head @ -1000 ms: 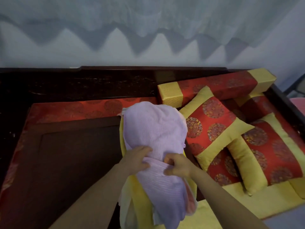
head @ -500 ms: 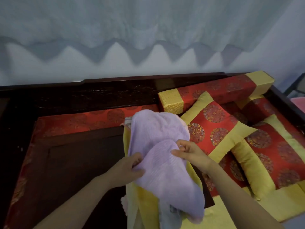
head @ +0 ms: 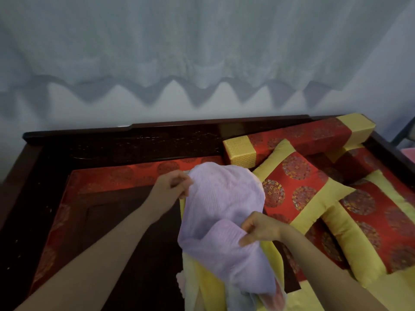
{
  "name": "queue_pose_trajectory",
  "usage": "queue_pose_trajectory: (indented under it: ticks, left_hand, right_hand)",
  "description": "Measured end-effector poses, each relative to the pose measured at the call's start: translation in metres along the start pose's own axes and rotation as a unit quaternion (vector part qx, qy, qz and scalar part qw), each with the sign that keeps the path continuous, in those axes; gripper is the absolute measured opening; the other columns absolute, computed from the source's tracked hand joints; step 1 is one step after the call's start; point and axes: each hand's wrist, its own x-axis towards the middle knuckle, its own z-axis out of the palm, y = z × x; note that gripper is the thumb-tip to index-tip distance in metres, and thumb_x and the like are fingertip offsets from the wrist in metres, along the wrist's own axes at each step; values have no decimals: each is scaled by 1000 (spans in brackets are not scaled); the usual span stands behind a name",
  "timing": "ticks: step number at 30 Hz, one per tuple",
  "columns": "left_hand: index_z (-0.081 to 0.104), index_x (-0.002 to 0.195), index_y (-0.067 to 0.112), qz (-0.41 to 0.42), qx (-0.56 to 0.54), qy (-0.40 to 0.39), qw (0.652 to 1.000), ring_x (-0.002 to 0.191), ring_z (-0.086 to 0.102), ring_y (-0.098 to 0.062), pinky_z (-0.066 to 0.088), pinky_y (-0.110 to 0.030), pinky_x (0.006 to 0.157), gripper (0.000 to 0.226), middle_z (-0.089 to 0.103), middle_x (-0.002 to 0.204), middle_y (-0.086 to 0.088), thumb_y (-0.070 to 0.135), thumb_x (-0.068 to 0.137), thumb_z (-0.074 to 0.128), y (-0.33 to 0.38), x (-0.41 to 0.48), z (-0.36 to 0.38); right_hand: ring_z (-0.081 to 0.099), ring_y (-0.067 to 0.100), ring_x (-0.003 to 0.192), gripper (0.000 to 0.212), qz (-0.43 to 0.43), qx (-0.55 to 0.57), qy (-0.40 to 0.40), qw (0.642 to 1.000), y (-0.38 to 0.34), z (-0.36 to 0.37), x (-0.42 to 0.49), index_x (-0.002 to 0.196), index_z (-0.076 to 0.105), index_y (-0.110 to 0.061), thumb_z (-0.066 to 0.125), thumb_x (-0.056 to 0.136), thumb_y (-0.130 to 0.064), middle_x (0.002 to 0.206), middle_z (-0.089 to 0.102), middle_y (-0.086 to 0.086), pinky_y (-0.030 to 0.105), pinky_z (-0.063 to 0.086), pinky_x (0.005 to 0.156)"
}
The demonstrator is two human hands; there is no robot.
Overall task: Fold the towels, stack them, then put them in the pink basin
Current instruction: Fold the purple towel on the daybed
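While no towel is yet seen folded or stacked, the folding step is judged to be only at its start, with the top piece being sorted out of a loose heap. At the left, a dark wooden table is seen, over whose right edge the heap is draped. The left hand is held up at the far left edge of the lilac towel, and that edge is pinched between its curled fingers and thumb. The lilac towel is lifted in a rumpled hump above a yellow towel, beneath which other pale cloths are bunched. A rolled near edge of the same lilac towel is pinched by the right hand, so that the cloth is held at two points well apart. To the right, a red and yellow cushion is propped just beside the heap. At the far right border a pink patch is glimpsed; whether it is the pink basin cannot be told. For the next move, it is judged that two matching corners must be found, the lilac towel drawn clear of the heap and spread flat, and the layers below left undisturbed.
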Motion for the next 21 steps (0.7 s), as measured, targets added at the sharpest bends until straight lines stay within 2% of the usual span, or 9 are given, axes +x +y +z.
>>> queue_pose_trajectory:
  ticks: [2, 5, 7, 9, 10, 13, 16, 18, 21]
  left_hand:
    - [65, 108, 15, -49, 5, -87, 995, 90, 65, -4, 52, -21, 83, 30, 69, 101, 2, 18, 79, 73, -1, -5, 9]
    - [43, 137, 30, -62, 138, -199, 968, 126, 40, 0, 35, -25, 107, 82, 45, 136, 14, 41, 66, 81, -15, -13, 41]
    - [33, 143, 31, -20, 197, -212, 957, 132, 29, -1, 27, -27, 112, 90, 34, 144, 14, 46, 67, 78, -24, -8, 50]
    - [28, 145, 33, 12, 238, -221, 946, 135, 30, -8, 29, -36, 114, 92, 33, 148, 8, 53, 66, 72, -27, -3, 54]
    - [25, 146, 32, 22, 242, -235, 941, 135, 30, -9, 30, -32, 113, 91, 33, 149, 8, 47, 70, 73, -26, -1, 56]
    - [27, 147, 21, 52, 208, -283, 935, 125, 38, -3, 31, -2, 98, 79, 40, 137, 12, 19, 82, 71, -16, 4, 64]
    - [65, 113, 10, 121, 263, -239, 927, 93, 57, -3, 46, -23, 85, 37, 66, 102, 9, 23, 79, 73, -5, 4, 64]
    - [69, 82, 13, 123, 233, -215, 940, 70, 53, 5, 43, -17, 70, 14, 62, 72, 21, 24, 75, 74, 2, 1, 49]
    - [66, 69, 21, 79, 159, -172, 969, 62, 52, 4, 41, -11, 62, 17, 61, 66, 17, 9, 73, 78, 26, -12, 8]
  right_hand:
    - [35, 13, 57, 43, -25, 12, 26, 999, -6, -4, -6, 57, 54, 4, 80, 72, -27, 57, 40, 3, 26, 32, 57]
    - [22, 11, 53, 56, -89, -5, 46, 995, -33, -11, -9, 48, 31, -11, 79, 75, -21, 53, 23, 0, 24, 23, 53]
    - [21, 10, 51, 58, -112, -30, 49, 992, -47, -18, -9, 47, 27, -19, 78, 76, -17, 51, 22, -3, 21, 23, 52]
    - [20, 7, 47, 59, -121, -43, 50, 990, -53, -23, -10, 47, 27, -20, 77, 77, -15, 47, 22, -8, 16, 23, 51]
    - [20, 7, 46, 59, -124, -56, 53, 989, -55, -24, -12, 46, 27, -21, 76, 77, -14, 45, 22, -8, 15, 24, 50]
    - [22, 8, 44, 58, -125, -78, 49, 988, -57, -24, -14, 46, 28, -22, 76, 77, -13, 42, 25, -7, 15, 24, 50]
    - [35, 4, 45, 43, -85, -90, 46, 991, -53, -25, -18, 48, 46, -26, 78, 74, -17, 40, 40, -14, 13, 30, 53]
    - [43, 2, 49, 22, -55, -118, 27, 991, -44, -24, -23, 59, 63, -16, 80, 72, -22, 43, 48, -20, 15, 34, 54]
    - [50, 16, 56, 47, -21, -128, 20, 991, -14, -22, -32, 72, 66, 1, 82, 64, -42, 56, 56, -8, 32, 42, 57]
